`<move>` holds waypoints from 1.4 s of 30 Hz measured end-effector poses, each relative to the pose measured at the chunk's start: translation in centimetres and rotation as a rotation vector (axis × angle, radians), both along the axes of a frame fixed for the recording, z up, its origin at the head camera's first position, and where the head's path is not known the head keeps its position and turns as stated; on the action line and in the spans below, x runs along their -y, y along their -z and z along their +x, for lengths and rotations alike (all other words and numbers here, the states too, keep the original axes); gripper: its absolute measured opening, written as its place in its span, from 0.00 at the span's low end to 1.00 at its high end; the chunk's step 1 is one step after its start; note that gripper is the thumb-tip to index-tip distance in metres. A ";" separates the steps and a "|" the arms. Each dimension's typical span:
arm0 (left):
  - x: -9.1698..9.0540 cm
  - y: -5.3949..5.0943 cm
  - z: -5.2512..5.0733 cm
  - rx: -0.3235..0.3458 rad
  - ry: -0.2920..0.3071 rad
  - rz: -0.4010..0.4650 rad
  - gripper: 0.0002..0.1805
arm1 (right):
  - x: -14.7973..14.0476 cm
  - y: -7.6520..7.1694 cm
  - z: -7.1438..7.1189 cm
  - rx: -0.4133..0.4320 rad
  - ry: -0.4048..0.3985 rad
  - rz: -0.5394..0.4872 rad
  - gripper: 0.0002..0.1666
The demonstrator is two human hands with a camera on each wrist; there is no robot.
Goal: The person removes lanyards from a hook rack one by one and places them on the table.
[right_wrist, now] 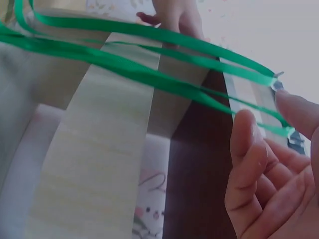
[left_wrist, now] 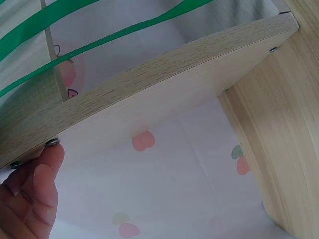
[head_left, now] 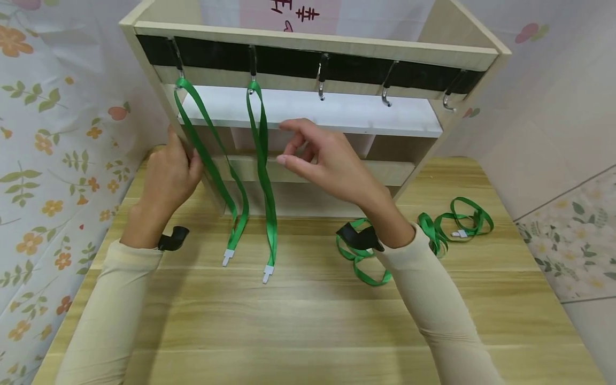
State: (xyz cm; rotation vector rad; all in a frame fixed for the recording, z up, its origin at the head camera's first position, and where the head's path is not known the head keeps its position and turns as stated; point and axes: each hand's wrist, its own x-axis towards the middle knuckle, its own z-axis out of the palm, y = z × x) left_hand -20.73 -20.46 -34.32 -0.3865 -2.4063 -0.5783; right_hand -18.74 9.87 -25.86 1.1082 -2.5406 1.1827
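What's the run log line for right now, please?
left hand: touching rack | right hand: holding nothing, near hanging green lanyards | hanging green lanyards: two, on leftmost hooks | loose green lanyards: on table

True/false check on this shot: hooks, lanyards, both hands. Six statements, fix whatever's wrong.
1. Two green lanyards hang from hooks on the rack. True.
2. Every hook carries a lanyard. False: three of the five are bare.
3. The right hand holds nothing. True.
4. The left hand touches the side of the rack. True.
5. The hanging pair takes the two rightmost hooks in the head view. False: it takes the two leftmost.
6. All the lanyards are hung up. False: loose lanyards also lie on the table, to the right in the head view.
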 end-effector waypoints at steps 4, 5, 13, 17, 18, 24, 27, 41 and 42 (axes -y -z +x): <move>0.0 0.0 0.0 -0.003 -0.009 -0.007 0.20 | 1.7 -0.7 -0.4 0.003 0.013 -0.032 0.29; 0.0 0.0 0.1 0.002 -0.013 -0.005 0.21 | 2.1 -0.8 -0.5 0.005 0.019 -0.037 0.29; -0.2 0.0 0.3 0.015 -0.018 0.003 0.22 | 5.1 -1.4 -1.4 -0.003 0.086 -0.046 0.17; -0.1 0.1 0.3 0.013 -0.020 0.003 0.22 | 5.9 -1.5 -1.5 -0.054 0.139 -0.046 0.13; -0.1 0.1 0.3 0.015 -0.021 0.003 0.22 | 6.0 -1.5 -1.5 -0.064 0.144 -0.053 0.14; -0.2 0.0 0.3 0.017 -0.013 -0.007 0.22 | 5.3 -2.2 -1.0 -0.059 0.116 -0.141 0.11; -0.2 -0.1 0.3 0.010 -0.011 -0.008 0.21 | 4.7 -2.7 -0.5 -0.053 0.067 -0.198 0.10; 0.0 -0.1 0.1 0.012 -0.005 0.005 0.23 | 2.3 -6.0 2.3 -0.181 -0.071 -0.383 0.09; 0.0 -0.1 0.1 0.010 -0.003 0.006 0.23 | 2.1 -6.2 2.4 -0.187 -0.068 -0.394 0.09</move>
